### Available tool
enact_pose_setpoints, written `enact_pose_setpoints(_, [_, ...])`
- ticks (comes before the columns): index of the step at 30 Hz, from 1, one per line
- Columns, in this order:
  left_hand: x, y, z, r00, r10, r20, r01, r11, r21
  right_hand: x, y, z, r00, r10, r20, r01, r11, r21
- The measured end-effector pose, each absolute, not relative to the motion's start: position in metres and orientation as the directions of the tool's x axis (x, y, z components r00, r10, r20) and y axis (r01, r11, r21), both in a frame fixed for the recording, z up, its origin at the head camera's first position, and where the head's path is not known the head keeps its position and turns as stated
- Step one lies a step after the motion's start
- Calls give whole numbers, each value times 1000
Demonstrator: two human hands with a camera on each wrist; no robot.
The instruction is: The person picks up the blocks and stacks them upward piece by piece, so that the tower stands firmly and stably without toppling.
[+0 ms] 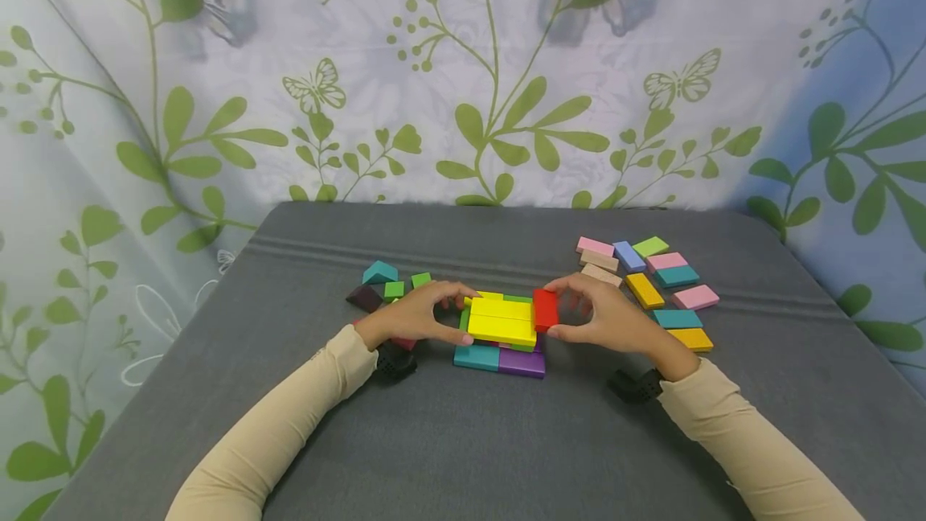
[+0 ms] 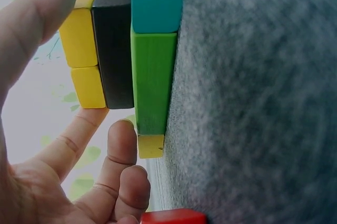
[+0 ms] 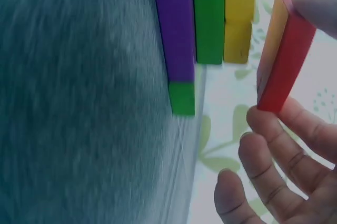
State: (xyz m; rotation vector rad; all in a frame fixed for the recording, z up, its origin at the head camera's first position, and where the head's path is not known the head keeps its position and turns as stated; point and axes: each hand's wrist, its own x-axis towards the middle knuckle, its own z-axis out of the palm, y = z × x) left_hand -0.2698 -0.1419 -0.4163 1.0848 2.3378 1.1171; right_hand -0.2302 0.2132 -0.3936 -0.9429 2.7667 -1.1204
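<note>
My right hand (image 1: 611, 318) pinches a red block (image 1: 546, 310) between thumb and fingertips, tilted just above the right end of a low block stack. In the right wrist view the red block (image 3: 290, 58) stands apart from the yellow blocks. Two yellow blocks (image 1: 502, 320) lie side by side on top. My left hand (image 1: 419, 313) holds their left end, thumb at the near corner and index finger at the far one. Beneath are a black block (image 2: 113, 45) and a green block (image 3: 209, 19). The bottom layer shows teal (image 1: 476, 358) and purple (image 1: 522, 363) blocks in front.
Loose pink, teal, yellow, blue and wood-coloured blocks (image 1: 644, 291) lie to the right of the stack. Left of it are a teal block (image 1: 379, 272), a dark block (image 1: 365, 297) and small green cubes (image 1: 394, 290). The grey table (image 1: 463, 449) meets a leaf-patterned curtain (image 1: 434, 87).
</note>
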Motion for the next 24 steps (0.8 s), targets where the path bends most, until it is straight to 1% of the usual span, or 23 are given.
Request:
enact_pose_setpoints(5, [-270, -141, -416, -665, 746, 19, 487, 415, 769, -229, 197, -395, -813, -551, 187, -537, 585, -607])
enact_pose_setpoints(13, [-271, -140, -417, -679, 734, 8, 470, 427, 773, -230, 173, -390, -824, -557, 105, -502, 630, -593])
enact_pose_setpoints(24, [-271, -140, -417, -669, 743, 18, 483, 416, 771, -231, 150, -388, -824, -558, 100, -512, 657, -553])
